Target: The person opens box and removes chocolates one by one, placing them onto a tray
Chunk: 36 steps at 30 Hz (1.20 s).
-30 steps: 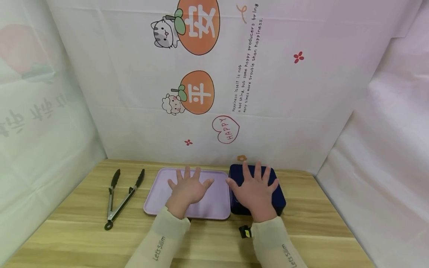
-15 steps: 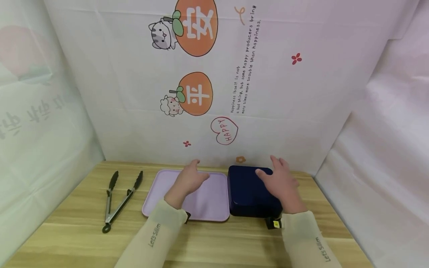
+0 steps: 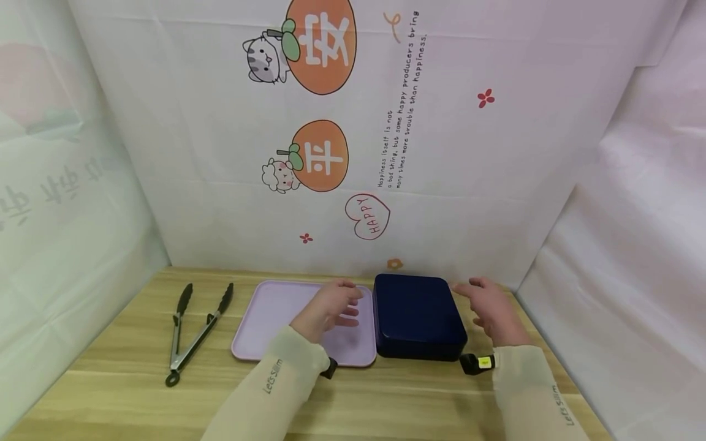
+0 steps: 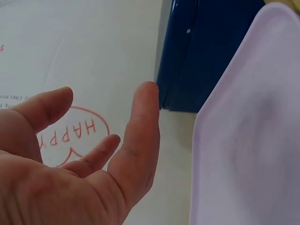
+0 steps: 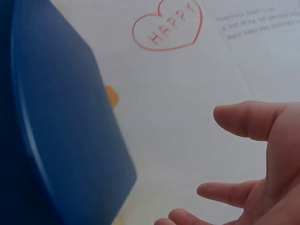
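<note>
- From my side I see the dark blue box (image 3: 417,315) near the far edge of the bench (image 3: 121,343), right of its middle; it lies flat and its top looks closed.
- The left hand (image 3: 330,304) is over the right part of the lilac tray (image 3: 265,318), with fingers loosely bent and thumb apart from them; it has hold of nothing.
- The right hand (image 3: 493,311) is at the right side of the box, toward the far right corner of the bench. Its thumb and fingers are also spread, and it holds nothing — the right wrist view shows a gap to the box.
- The tray lies just beside the left side of the box; whether they touch, I cannot tell.
- The tongs (image 3: 194,344) lie spread, near the left edge of the bench, untouched.
- I judge that the step in hand is the approach to the box from both sides; neither hand has taken it.
- The next move, in my opinion, calls for both palms to meet the box sides evenly — the left one without pushing the tray.
</note>
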Each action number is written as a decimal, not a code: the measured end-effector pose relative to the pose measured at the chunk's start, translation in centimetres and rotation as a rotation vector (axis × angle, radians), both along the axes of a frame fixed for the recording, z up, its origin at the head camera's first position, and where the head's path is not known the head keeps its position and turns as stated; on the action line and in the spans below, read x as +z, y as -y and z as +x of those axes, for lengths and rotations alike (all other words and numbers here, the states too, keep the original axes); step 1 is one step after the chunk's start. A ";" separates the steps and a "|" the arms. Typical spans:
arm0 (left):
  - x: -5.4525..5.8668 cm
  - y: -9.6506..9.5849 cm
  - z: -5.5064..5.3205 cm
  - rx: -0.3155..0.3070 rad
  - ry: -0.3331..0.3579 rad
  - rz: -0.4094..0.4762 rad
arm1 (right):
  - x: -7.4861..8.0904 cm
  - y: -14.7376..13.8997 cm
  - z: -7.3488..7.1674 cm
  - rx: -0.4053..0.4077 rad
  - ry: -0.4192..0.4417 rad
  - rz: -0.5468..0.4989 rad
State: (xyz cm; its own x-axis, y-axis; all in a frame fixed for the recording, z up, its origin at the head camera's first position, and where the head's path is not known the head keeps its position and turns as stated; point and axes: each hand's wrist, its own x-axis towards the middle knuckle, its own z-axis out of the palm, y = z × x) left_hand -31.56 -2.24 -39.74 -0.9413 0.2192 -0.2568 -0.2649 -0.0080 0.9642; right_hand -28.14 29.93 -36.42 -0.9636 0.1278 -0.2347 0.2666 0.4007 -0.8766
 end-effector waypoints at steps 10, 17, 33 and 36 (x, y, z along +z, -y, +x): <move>-1.9 -2.2 -0.2 0.014 0.027 -0.014 | -3.2 -0.8 -1.4 0.033 0.092 -0.116; -3.0 -3.4 0.1 0.003 0.039 -0.042 | -4.1 -0.7 -1.6 0.050 0.089 -0.099; -3.6 -4.6 -0.1 0.000 0.048 -0.069 | -4.9 -0.9 -1.9 0.025 0.084 -0.068; -3.8 -4.7 -0.1 0.003 0.042 -0.065 | -4.9 -0.9 -2.0 0.027 0.072 -0.041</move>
